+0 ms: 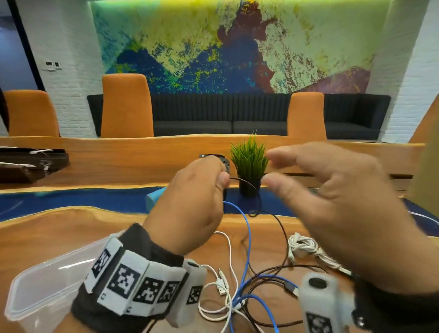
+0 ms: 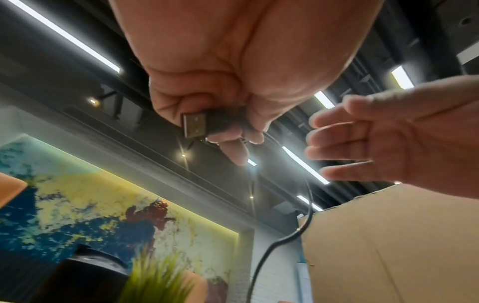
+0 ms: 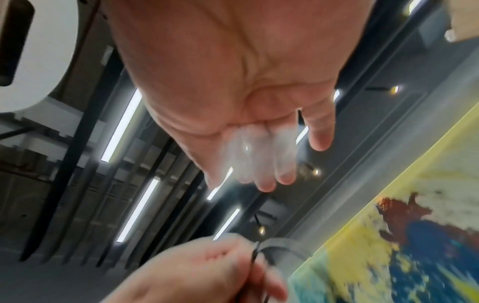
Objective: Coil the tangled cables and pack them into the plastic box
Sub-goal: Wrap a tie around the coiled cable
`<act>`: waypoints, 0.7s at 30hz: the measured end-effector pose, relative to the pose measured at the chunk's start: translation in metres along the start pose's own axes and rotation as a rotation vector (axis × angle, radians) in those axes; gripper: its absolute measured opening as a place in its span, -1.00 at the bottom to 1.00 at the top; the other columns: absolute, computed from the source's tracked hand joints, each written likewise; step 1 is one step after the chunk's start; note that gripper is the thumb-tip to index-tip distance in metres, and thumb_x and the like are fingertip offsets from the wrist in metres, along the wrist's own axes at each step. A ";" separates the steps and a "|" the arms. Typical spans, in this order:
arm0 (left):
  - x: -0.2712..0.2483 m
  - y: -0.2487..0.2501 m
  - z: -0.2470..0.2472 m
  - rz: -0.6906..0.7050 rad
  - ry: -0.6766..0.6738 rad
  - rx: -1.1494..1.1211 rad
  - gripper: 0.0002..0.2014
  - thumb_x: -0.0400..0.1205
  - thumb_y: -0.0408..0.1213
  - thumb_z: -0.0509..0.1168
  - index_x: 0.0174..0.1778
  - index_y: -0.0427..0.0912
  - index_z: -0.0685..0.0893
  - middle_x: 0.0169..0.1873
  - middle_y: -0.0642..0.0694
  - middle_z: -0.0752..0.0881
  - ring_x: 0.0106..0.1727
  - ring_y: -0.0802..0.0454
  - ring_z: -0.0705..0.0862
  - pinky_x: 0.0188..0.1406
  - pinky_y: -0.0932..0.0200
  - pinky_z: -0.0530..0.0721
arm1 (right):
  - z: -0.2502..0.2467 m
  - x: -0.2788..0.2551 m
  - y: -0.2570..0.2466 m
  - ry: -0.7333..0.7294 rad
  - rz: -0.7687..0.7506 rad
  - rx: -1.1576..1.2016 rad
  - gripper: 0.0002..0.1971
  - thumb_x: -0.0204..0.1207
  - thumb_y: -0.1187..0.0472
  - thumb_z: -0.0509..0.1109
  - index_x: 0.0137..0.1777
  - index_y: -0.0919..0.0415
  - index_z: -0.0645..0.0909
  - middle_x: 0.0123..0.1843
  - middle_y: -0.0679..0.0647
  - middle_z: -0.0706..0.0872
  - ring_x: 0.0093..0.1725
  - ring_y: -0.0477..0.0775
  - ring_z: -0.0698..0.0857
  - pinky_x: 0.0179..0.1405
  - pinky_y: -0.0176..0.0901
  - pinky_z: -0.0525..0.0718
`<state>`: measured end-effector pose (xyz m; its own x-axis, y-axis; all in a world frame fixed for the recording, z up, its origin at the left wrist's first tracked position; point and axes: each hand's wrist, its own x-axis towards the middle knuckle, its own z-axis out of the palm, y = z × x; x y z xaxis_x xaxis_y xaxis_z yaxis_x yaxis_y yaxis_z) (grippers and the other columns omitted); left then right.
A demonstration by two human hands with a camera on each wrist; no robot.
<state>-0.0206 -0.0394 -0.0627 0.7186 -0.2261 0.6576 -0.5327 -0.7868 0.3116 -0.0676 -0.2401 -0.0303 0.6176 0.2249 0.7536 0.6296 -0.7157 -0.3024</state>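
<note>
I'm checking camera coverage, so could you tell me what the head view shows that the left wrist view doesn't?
Only the head view shows the clear plastic box and the tangle of white, blue and black cables on the wooden table. Only the left wrist view shows the black cable's metal USB plug. Both show the left hand gripping it and the open right hand.

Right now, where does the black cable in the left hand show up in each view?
Head: black cable drops from left hand, centre.
Left wrist: plug pinched at centre, cable trailing down.
Right wrist: blurred, bottom centre.
Shared landmark: mural.
</note>
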 end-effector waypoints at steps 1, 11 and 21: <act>-0.001 0.006 0.001 0.035 0.005 -0.028 -0.74 0.75 -0.11 0.00 -0.03 -0.09 0.57 -0.16 0.08 0.59 -0.11 0.14 0.49 -0.15 0.20 0.43 | 0.009 -0.002 -0.004 -0.091 0.030 -0.010 -0.58 0.53 -0.18 0.37 0.35 -0.10 0.64 0.16 -0.23 0.73 0.14 -0.20 0.65 0.15 -0.23 0.62; -0.002 0.007 0.000 -0.219 -0.315 -0.778 -0.70 0.76 -0.16 0.12 -0.16 -0.04 0.73 -0.25 0.14 0.73 -0.27 0.20 0.57 -0.24 0.24 0.51 | 0.026 0.005 0.026 0.032 0.327 0.633 -0.86 0.60 0.23 0.36 -0.04 0.08 0.76 -0.38 0.06 0.70 -0.52 0.02 0.53 -0.59 -0.16 0.57; 0.002 0.004 0.007 -0.112 -0.092 -1.049 -0.78 0.71 -0.23 0.12 -0.01 -0.20 0.67 0.24 -0.10 0.77 0.18 0.05 0.76 0.09 0.06 0.76 | 0.052 -0.005 0.024 -0.442 0.124 0.131 -0.82 0.68 0.03 0.27 0.07 -0.06 0.72 -0.23 -0.12 0.70 -0.22 -0.17 0.65 -0.24 -0.21 0.63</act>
<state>-0.0186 -0.0470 -0.0649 0.7950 -0.2605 0.5478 -0.5494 0.0738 0.8323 -0.0312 -0.2240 -0.0719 0.8154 0.4231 0.3952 0.5749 -0.6720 -0.4667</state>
